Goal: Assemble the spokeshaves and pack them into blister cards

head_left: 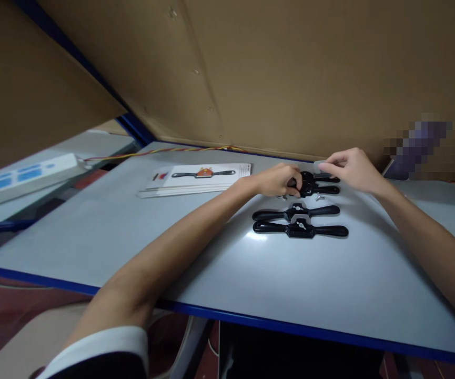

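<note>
Leftward, cards point(195, 181) beside left hand point(281, 180), power strip point(28, 179)

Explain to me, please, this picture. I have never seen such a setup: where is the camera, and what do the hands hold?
There is no machine here: a person works with two bare hands. The single picture comes from a camera worn on the head, looking forward and down. On the grey table, a black two-handled tool lies nearest, with a similar tool just behind it. Farther back, the left hand grips a dark tool, partly hidden by the fingers. The right hand seems to pinch a small grey piece. A small silver screw lies close by. To the left is a stack of flat packs, printed with such a tool.
</note>
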A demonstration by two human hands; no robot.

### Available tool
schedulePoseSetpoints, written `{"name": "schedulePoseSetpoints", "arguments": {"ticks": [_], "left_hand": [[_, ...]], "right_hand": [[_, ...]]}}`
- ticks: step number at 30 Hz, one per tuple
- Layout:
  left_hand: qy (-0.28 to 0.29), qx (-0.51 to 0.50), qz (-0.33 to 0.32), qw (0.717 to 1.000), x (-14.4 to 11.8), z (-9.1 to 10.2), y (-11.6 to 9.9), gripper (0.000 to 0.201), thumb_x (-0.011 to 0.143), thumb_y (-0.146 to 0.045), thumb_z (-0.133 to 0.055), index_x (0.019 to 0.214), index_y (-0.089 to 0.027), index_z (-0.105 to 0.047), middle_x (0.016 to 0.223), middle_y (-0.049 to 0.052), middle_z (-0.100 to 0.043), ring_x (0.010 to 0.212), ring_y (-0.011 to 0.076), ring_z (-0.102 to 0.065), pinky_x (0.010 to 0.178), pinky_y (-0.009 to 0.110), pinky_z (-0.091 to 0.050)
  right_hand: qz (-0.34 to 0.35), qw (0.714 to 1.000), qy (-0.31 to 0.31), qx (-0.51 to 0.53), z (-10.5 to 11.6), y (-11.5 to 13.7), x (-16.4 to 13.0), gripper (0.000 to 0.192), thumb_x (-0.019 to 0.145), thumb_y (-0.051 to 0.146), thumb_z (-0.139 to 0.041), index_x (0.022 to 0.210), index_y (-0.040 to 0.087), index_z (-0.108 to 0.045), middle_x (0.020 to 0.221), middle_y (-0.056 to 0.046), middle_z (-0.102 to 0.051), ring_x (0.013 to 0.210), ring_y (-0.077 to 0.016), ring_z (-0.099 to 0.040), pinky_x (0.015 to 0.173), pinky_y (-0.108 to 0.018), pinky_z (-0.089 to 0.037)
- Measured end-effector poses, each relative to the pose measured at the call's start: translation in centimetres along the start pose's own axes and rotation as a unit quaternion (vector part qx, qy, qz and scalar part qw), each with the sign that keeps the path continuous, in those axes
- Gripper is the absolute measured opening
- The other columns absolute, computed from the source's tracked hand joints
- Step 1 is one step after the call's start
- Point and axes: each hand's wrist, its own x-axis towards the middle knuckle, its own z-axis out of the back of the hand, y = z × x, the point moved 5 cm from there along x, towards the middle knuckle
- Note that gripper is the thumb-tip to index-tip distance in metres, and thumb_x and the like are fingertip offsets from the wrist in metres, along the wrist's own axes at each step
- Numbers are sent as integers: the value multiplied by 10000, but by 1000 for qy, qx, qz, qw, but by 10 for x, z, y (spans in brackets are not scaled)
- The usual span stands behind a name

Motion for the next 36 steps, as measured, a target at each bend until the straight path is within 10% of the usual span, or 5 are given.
{"name": "schedulePoseSetpoints", "arguments": {"ticks": [8,15,26,36], "left_hand": [[-17,-56,43,997,-7,17,9,288,778,-302,-771,1028,-163,-804,754,-6,-708,644,129,-595,647,247,-427],[-21,-61,84,994,-19,45,18,286,819,-375,-716,956,-143,-813,628,-22,-633,565,110,-507,580,248,-371],[-144,-33,11,989,-20,54,-5,289,918,-417,-637,957,-156,-754,732,16,-644,669,135,-540,656,267,-434],[-175,48,45,982,-12,47,12,236,914,-346,-626,976,-163,-761,742,17,-682,668,160,-585,705,297,-433]], "right_hand": [[-22,997,13,75,-27,-9,5,479,815,173,-763,1293,154,-736,1003,-104,-817,941,-256,-783,892,-412,-637],[-1,997,33,64,-46,5,1,136,860,145,-711,958,169,-802,968,-94,-828,906,-234,-776,895,-387,-614],[71,989,-17,-131,-36,8,-4,227,917,232,-636,1061,198,-809,1068,-91,-804,898,-234,-695,867,-377,-502],[163,933,241,-211,-78,51,-2,280,999,296,-640,1215,232,-805,1036,-79,-807,889,-231,-713,749,-331,-447]]}}
